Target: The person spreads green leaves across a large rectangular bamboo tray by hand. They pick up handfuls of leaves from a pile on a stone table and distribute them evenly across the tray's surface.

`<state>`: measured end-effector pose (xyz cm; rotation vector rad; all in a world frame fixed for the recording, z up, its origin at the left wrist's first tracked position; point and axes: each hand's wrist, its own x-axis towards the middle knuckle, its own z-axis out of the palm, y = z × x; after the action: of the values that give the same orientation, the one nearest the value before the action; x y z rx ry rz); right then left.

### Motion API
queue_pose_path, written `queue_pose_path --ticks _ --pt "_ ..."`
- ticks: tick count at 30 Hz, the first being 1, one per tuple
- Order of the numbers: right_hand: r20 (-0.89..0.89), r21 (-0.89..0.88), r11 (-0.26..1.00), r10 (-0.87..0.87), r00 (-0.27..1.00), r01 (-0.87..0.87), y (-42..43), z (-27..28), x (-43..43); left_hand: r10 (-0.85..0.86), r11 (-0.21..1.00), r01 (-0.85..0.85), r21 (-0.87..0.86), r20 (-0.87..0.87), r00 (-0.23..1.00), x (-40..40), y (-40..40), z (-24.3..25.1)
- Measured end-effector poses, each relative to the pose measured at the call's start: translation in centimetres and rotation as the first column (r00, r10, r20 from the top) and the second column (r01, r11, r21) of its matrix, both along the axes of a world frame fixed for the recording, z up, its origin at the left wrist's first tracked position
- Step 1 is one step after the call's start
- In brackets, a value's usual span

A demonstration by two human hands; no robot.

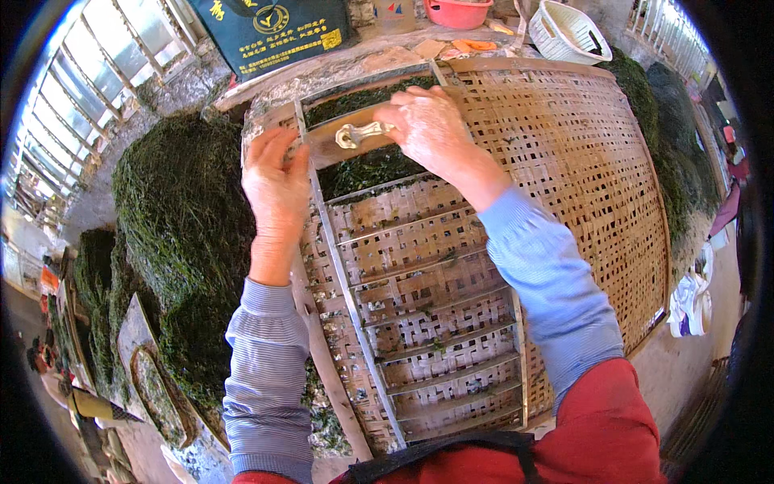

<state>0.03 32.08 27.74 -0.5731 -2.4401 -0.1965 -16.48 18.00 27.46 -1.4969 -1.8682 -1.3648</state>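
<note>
My right hand [432, 130] is on a wooden board [329, 151] with a pale ornate handle [357, 134], its fingers covering the handle's right end. The board lies crosswise in a narrow frame of rails and thin slats [338, 266]. My left hand [273, 181] is at the frame's left rail, fingers bent and thumb apart, with nothing visible between them. Dark green stringy plant matter [375, 172] fills the frame's upper compartments, on both sides of the board. Lower compartments show the woven bamboo mat [562, 157] beneath, with green scraps on it.
Large heaps of stringy green plant matter [181, 230] stand left, and more [635, 91] lies at the far right. Beyond the mat are a dark printed bag [272, 30], a red plastic basin [459, 13] and a white plastic basket [565, 36]. A wooden pole [329, 363] runs along the frame's left.
</note>
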Motion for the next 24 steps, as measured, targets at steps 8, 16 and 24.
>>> queue_pose_path --ticks 8,16,24 --pt "0.085 0.001 0.988 0.152 0.985 -0.153 1.0 -4.0 2.0 -0.061 0.916 -0.093 -0.390 -0.366 0.929 2.5 2.3 -7.2" --pt "0.073 -0.088 0.978 0.194 0.978 -0.188 2.0 -5.6 1.2 -0.014 0.891 -0.158 -0.425 -0.374 0.927 2.5 2.0 -7.8" --pt "0.051 -0.004 0.999 0.053 0.997 -0.053 2.4 -5.7 2.0 -0.223 0.959 0.213 -0.187 -0.032 0.974 10.6 -10.1 -7.7"
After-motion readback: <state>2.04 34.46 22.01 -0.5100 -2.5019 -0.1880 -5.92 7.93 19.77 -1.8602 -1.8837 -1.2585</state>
